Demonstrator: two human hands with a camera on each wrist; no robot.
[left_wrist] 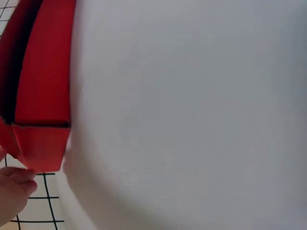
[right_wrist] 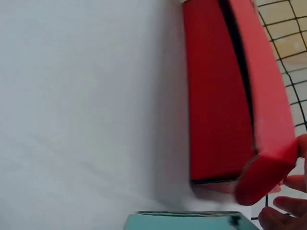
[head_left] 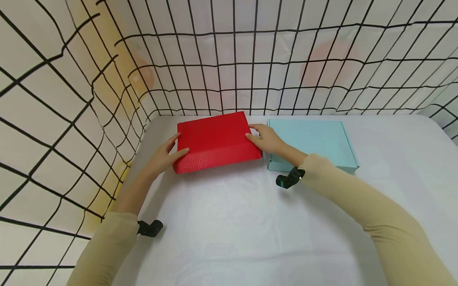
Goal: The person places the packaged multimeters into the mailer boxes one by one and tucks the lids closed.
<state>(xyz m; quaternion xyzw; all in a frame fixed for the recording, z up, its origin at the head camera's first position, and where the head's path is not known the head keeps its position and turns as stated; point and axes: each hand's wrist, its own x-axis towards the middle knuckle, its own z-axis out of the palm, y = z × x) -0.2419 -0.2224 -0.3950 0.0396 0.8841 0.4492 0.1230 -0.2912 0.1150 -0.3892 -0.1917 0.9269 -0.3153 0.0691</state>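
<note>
A flat red cardboard box (head_left: 214,135) sits at the back left of the table, slightly tilted in the head view. My left hand (head_left: 161,159) holds its left end, thumb over the near left corner. At the opposite end my right hand (head_left: 267,139) grips the right edge, thumb on top. Both wrist views show a dark gap between the lid's front flap (right_wrist: 268,81) and the box's front wall (left_wrist: 45,72), so the lid stands partly raised. Beside the right hand lies a closed light blue box (head_left: 315,139), partly covered by the right forearm.
The table has a white cover (head_left: 229,222). Black wire grid panels (head_left: 234,63) rise along the back and left, close behind both boxes. A small black wrist camera (head_left: 290,178) hangs at the right cuff, another (head_left: 152,228) at the left.
</note>
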